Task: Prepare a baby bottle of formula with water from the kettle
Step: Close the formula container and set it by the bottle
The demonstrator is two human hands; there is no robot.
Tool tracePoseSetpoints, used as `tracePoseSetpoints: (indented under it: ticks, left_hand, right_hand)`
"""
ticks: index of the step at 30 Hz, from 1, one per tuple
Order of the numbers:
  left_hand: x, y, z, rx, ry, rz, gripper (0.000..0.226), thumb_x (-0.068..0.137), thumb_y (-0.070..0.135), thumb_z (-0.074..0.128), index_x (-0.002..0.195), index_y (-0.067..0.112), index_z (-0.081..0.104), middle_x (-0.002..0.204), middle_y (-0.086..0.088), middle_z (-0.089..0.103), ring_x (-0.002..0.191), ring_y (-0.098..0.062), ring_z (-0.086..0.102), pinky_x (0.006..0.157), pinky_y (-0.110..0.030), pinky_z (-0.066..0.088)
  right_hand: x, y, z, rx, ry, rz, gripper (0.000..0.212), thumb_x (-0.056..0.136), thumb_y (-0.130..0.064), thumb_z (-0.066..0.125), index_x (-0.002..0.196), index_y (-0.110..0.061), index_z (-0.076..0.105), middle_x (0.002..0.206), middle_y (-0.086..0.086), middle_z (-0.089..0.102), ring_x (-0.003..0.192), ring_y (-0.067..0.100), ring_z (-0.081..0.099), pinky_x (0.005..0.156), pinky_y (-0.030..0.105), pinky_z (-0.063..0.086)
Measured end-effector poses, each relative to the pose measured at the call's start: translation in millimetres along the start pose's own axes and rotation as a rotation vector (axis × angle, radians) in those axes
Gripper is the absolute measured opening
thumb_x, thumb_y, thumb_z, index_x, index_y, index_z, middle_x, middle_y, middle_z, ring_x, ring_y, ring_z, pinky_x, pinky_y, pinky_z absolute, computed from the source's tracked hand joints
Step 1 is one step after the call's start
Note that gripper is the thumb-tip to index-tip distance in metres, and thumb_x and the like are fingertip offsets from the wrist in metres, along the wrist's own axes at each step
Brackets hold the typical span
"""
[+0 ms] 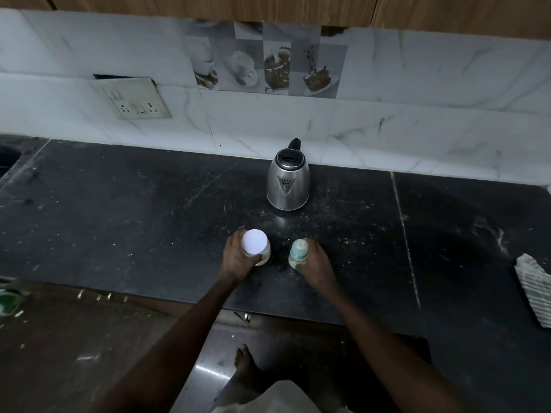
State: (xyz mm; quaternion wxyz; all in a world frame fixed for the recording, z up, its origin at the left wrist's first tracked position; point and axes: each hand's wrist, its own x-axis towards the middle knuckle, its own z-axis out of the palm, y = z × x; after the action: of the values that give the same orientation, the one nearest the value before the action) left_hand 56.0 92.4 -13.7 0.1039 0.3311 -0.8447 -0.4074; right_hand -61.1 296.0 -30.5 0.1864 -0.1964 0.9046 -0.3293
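Worktop (119,219) of dark stone carries everything we see. Our left hand (237,259) curls round a small jar (254,241) with a white lid, which stands upright near the front edge. Our right hand (317,265) grips the baby bottle (298,253), also upright with its cap on, just beside the jar but not touching it. Behind both, near the tiled wall, stands the steel kettle (287,181), its spout facing us. A crumpled cloth (533,290) lies at the far right.
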Motion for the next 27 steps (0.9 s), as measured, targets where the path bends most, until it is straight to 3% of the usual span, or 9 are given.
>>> tracePoseSetpoints:
  ticks: [4, 7, 13, 15, 27]
  left_hand:
    - [5, -3, -2, 0.006, 0.019, 0.019, 0.088, 0.063, 0.033, 0.094, 0.139, 0.019, 0.052, 0.143, -0.001, 0.055, 0.128, -0.024, 0.051, 0.105, -0.036, 0.045]
    - [16, -5, -6, 0.016, 0.008, 0.036, 0.085, 0.065, 0.030, 0.094, 0.137, 0.016, 0.053, 0.137, -0.004, 0.057, 0.125, -0.027, 0.052, 0.103, -0.039, 0.047]
    - [47, -16, -18, 0.022, -0.074, 0.158, 0.086, 0.070, 0.032, 0.092, 0.143, 0.018, 0.051, 0.142, -0.004, 0.054, 0.129, -0.021, 0.051, 0.107, -0.028, 0.040]
    - [59, -18, -21, 0.027, -0.097, 0.189, 0.088, 0.071, 0.035, 0.092, 0.145, 0.020, 0.049, 0.144, -0.003, 0.052, 0.131, -0.019, 0.050, 0.110, -0.030, 0.041]
    - [107, 5, -10, 0.044, -0.164, 0.228, 0.089, 0.072, 0.034, 0.091, 0.147, 0.016, 0.046, 0.146, -0.007, 0.050, 0.132, -0.021, 0.049, 0.107, -0.024, 0.036]
  right_hand:
    - [-1, -2, 5, 0.056, 0.072, 0.006, 0.069, 0.073, -0.024, 0.090, 0.132, -0.017, 0.055, 0.126, 0.007, 0.064, 0.114, 0.027, 0.064, 0.095, 0.044, 0.055]
    - [0, -4, 5, 0.085, 0.103, 0.008, 0.064, 0.074, -0.019, 0.089, 0.129, -0.012, 0.060, 0.126, 0.010, 0.066, 0.114, 0.029, 0.064, 0.096, 0.043, 0.054]
    - [5, -10, 2, 0.111, 0.140, 0.018, 0.056, 0.075, -0.016, 0.087, 0.127, -0.008, 0.065, 0.122, 0.009, 0.069, 0.113, 0.025, 0.065, 0.094, 0.031, 0.049]
    - [11, -13, 3, 0.127, 0.170, 0.022, 0.054, 0.075, -0.017, 0.087, 0.123, -0.009, 0.066, 0.119, 0.006, 0.069, 0.109, 0.023, 0.066, 0.090, 0.028, 0.048]
    - [67, -35, -2, 0.116, 0.291, 0.024, 0.057, 0.071, -0.012, 0.089, 0.122, -0.002, 0.067, 0.117, 0.016, 0.070, 0.109, 0.033, 0.067, 0.093, 0.038, 0.052]
